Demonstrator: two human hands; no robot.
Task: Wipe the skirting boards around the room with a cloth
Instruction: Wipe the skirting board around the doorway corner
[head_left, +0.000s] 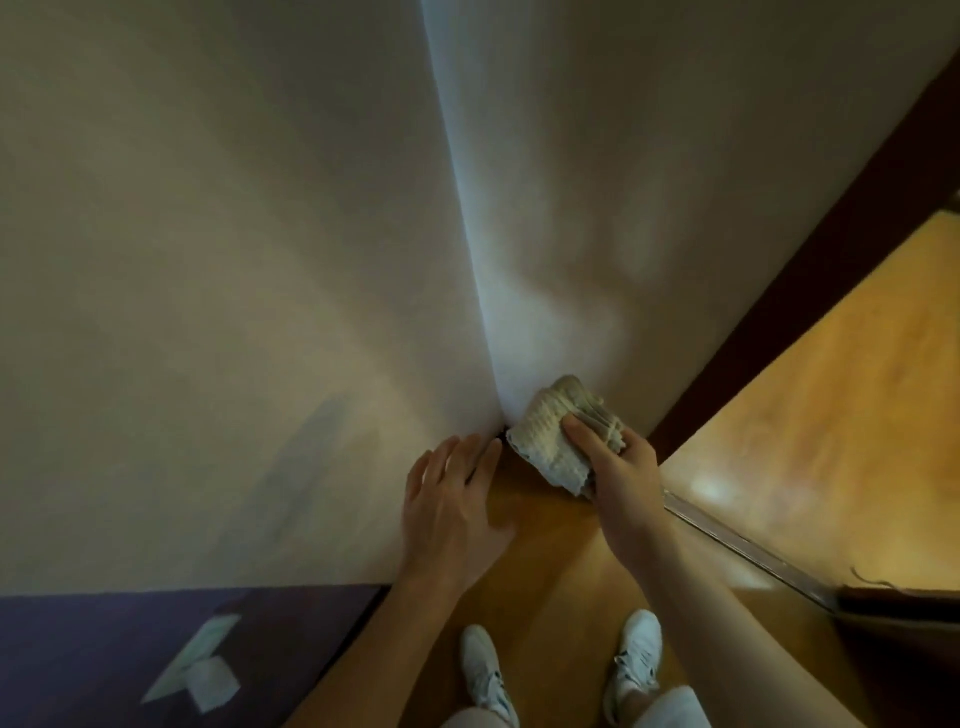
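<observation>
I look down into a room corner where two pale walls meet. My right hand (618, 467) grips a bunched cream cloth (556, 431) and presses it against the foot of the right wall, just right of the corner. The dark skirting board (670, 431) shows to the right of the cloth; most of it near the corner is hidden by cloth and hands. My left hand (452, 499) rests flat, fingers spread, against the base of the left wall beside the corner.
Wooden floor (550, 566) lies below the hands, with my two white shoes (639, 654) on it. A dark door frame (831, 234) runs up the right wall, with a metal threshold strip (748, 545) and more wood floor beyond. A dark panel (104, 654) with white papers sits lower left.
</observation>
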